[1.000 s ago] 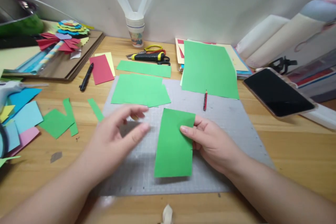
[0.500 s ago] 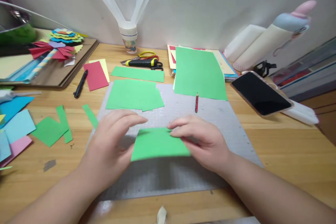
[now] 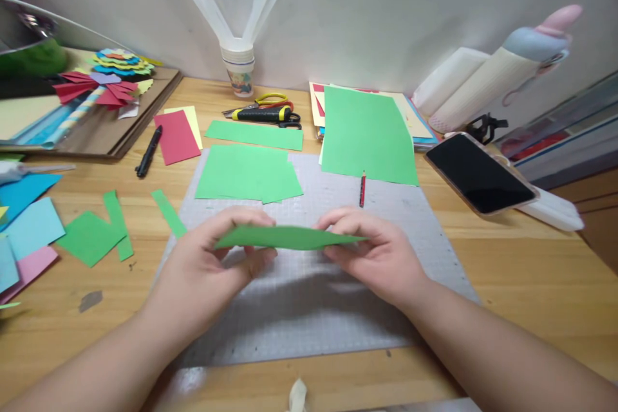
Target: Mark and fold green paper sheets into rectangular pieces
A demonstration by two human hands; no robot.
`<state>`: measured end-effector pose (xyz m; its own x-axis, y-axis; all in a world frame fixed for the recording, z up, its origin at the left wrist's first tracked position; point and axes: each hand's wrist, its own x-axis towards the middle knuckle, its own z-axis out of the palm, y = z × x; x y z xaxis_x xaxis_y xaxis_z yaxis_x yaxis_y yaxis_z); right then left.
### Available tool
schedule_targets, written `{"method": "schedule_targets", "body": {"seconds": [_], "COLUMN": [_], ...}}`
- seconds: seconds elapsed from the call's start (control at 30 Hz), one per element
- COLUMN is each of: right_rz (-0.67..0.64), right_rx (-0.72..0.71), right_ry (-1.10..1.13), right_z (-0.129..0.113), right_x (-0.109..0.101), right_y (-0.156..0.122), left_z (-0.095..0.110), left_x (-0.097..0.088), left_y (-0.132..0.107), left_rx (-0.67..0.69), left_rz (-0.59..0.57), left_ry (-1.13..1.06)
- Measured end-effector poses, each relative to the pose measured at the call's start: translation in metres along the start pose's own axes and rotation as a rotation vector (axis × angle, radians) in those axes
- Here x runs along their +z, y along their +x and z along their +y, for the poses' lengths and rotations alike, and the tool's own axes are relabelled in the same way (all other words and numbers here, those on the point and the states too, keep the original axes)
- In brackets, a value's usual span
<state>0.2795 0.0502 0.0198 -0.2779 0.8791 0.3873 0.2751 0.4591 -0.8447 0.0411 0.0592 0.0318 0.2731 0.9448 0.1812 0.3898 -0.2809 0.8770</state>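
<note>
Green paper (image 3: 295, 238) shows nearly edge-on, thin and slightly wavy.

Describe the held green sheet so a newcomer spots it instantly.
Find the gray mat on the wooden table. Above its middle, the left hand and right hand hold a green sheet. Unlike the green paper lying behind it, this one hangs in air, nearly edge-on.

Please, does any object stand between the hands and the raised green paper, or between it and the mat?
Nothing visible: the left hand and right hand hold the green paper directly, and no object shows between it and the mat.
</note>
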Motion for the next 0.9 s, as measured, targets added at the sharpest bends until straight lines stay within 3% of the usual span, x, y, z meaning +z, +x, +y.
{"method": "schedule_targets", "body": {"seconds": [0.1, 0.17, 0.23, 0.4, 0.5, 0.67, 0.9], "right_rz": [0.065, 0.001, -0.116, -0.475, -0.558, -0.52, -0.606], "right_rx": [-0.195, -0.318, -0.376, -0.41, -0.48, -0.614, -0.501], "right_ry": [-0.215, -0.401, -0.56, -0.86, -0.885, -0.752, -0.801], "right_z": [-0.006, -0.009, -0.011, -0.017, -0.023, -0.027, -0.025], "right_x": [-0.004, -0.006, -0.004, 0.005, 0.007, 0.006, 0.008], "right_y": [-0.001, -0.002, -0.004, -0.009, -0.011, -0.01, -0.013], "left_z": [-0.003, -0.005, -0.006, -0.012, -0.014, -0.011, -0.012], "left_x": [0.0, -0.001, 0.0, 0.007, 0.01, 0.011, 0.007], "left_y": [0.003, 0.003, 0.0, -0.007, -0.007, -0.005, -0.002], "left_rx": [0.021, 0.115, 0.194, 0.337, 0.405, 0.531, 0.344], "left_rz": [0.13, 0.147, 0.079, -0.217, -0.23, -0.214, -0.37], "left_ry": [0.186, 0.36, 0.473, 0.617, 0.673, 0.703, 0.639]}}
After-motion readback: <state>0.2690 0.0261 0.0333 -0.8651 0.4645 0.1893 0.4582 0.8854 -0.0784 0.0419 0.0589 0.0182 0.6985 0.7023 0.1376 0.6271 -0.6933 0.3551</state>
